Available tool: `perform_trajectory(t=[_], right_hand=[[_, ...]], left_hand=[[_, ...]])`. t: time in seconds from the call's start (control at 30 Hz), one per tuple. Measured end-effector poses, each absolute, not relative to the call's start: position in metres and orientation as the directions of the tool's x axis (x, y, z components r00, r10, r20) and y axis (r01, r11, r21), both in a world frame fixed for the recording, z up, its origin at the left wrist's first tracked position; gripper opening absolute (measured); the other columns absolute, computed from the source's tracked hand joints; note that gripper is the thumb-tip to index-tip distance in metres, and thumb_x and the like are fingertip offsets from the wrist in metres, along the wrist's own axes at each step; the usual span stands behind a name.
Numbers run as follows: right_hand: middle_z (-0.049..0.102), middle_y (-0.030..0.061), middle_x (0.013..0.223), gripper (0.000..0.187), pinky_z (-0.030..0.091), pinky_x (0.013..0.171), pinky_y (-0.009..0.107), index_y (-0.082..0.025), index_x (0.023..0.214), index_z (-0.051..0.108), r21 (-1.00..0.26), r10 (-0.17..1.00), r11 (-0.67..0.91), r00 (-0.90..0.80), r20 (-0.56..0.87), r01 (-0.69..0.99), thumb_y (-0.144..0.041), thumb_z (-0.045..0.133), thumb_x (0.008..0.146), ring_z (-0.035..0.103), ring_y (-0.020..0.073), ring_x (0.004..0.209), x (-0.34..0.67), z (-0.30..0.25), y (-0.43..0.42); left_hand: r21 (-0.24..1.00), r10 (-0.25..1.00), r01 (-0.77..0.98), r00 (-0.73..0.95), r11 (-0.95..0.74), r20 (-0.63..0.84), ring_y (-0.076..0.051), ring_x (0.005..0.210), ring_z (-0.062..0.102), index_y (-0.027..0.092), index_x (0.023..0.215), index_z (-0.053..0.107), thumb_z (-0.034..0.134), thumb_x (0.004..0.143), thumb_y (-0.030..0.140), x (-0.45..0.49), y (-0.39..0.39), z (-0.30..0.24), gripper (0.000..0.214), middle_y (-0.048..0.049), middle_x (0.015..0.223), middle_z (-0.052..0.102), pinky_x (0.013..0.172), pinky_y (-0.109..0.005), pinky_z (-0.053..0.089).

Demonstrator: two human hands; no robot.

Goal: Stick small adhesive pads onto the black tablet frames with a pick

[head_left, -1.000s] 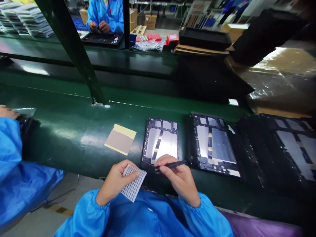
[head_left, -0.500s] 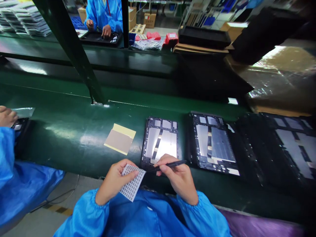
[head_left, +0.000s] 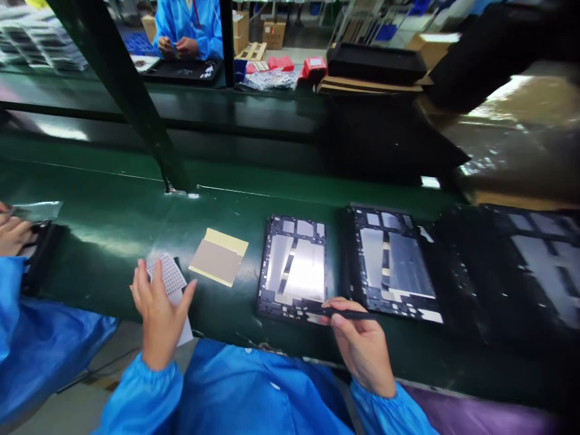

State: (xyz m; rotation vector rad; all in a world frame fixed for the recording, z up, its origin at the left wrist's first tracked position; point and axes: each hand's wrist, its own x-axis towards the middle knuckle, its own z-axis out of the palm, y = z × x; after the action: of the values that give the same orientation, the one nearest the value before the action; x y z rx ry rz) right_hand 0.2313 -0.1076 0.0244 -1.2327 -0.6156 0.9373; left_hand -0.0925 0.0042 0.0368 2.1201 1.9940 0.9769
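The person's right hand is closed around a pair of black tweezers, pinched between thumb and fingers like a pen. Their tips point left, over the bottom edge of the nearest tablet chassis; from here I can't tell whether they touch it or hold anything. That chassis lies flat, just beyond the fingertips and to their left.

The left hand is spread wide, thumb well apart from the fingers, gripping nothing between them. Its fingers lie over a sheet of small grey stickers, and plain white paper shows beside the palm.

Between the sticker sheet and the chassis, a brown-and-yellow sheet lies on the green bench. A second tablet chassis sits right of the first, apart from it. At far left is a co-worker's hand; across the way another co-worker sits behind a black tray.
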Motion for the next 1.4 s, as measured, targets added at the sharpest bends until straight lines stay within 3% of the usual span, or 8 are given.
perform_trajectory(t=[0.07,0.13,0.23,0.33,0.43,0.8,1.4], right_hand=[[0.074,0.0065,0.086,0.013,0.065,0.061,0.031,-0.022,0.084,0.076,-0.986,0.830,0.061,0.556,-0.035,-0.153,-0.030,0.084,0.077,0.073,0.0195,0.076,0.231,0.019,-0.116],[0.074,0.0066,0.084,0.008,0.065,0.066,0.034,-0.021,0.084,0.075,-0.998,0.797,0.070,0.601,0.057,0.003,-0.027,0.080,0.081,0.073,0.0202,0.078,0.229,0.015,-0.123],[0.072,0.0052,0.083,0.001,0.065,0.078,0.043,-0.021,0.086,0.074,-0.977,0.758,0.122,0.619,0.204,0.173,-0.022,0.075,0.085,0.072,0.0204,0.080,0.222,0.012,-0.127],[0.071,0.0033,0.082,0.003,0.061,0.091,0.053,-0.022,0.087,0.072,-0.960,0.712,0.174,0.645,0.277,0.221,-0.019,0.072,0.087,0.071,0.0198,0.082,0.215,0.010,-0.127],[0.070,0.0023,0.079,0.002,0.060,0.095,0.058,-0.021,0.087,0.071,-0.948,0.675,0.191,0.667,0.314,0.253,-0.019,0.071,0.088,0.071,0.0188,0.079,0.209,0.005,-0.126],[0.074,0.0022,0.078,0.007,0.060,0.095,0.060,-0.021,0.086,0.072,-0.882,0.682,0.171,0.593,0.428,0.439,-0.014,0.071,0.086,0.073,0.0178,0.073,0.205,-0.001,-0.118],[0.076,0.0015,0.082,0.018,0.060,0.098,0.057,-0.022,0.092,0.074,-0.868,0.699,0.201,0.554,0.452,0.455,-0.007,0.073,0.082,0.073,0.0169,0.074,0.203,-0.002,-0.118]], left_hand=[[0.469,0.892,0.793,0.198,-0.389,0.406,-0.036,0.148,0.035,0.027,0.145,0.048,0.066,0.092,0.030,-0.057,-0.024,0.038,0.056,-0.0138,0.157,0.042,0.119,-0.064,0.027],[0.495,0.796,0.623,0.467,-0.606,0.386,-0.030,0.141,0.047,0.027,0.138,0.054,0.060,0.095,0.021,-0.024,-0.044,0.035,0.044,-0.0108,0.148,0.054,0.116,-0.058,0.038],[0.482,0.632,0.427,0.641,-0.765,0.435,-0.027,0.131,0.058,0.021,0.126,0.062,0.060,0.094,0.015,0.014,-0.049,0.025,0.033,-0.0115,0.135,0.065,0.109,-0.048,0.050],[0.459,0.589,0.389,0.661,-0.799,0.465,-0.025,0.115,0.068,0.017,0.112,0.068,0.062,0.093,0.014,0.034,-0.038,0.015,0.020,-0.0114,0.118,0.072,0.096,-0.040,0.059],[0.448,0.590,0.397,0.652,-0.801,0.477,-0.024,0.103,0.071,0.017,0.104,0.069,0.062,0.093,0.015,0.044,-0.031,0.009,0.014,-0.0102,0.107,0.073,0.088,-0.038,0.062],[0.432,0.563,0.369,0.629,-0.823,0.535,-0.023,0.100,0.071,0.014,0.103,0.070,0.063,0.091,0.011,0.051,-0.031,0.009,0.014,-0.0095,0.096,0.073,0.088,-0.037,0.061],[0.444,0.569,0.366,0.629,-0.818,0.529,-0.022,0.101,0.069,0.014,0.103,0.068,0.062,0.092,0.011,0.051,-0.030,0.009,0.013,-0.0091,0.097,0.071,0.088,-0.035,0.061]])
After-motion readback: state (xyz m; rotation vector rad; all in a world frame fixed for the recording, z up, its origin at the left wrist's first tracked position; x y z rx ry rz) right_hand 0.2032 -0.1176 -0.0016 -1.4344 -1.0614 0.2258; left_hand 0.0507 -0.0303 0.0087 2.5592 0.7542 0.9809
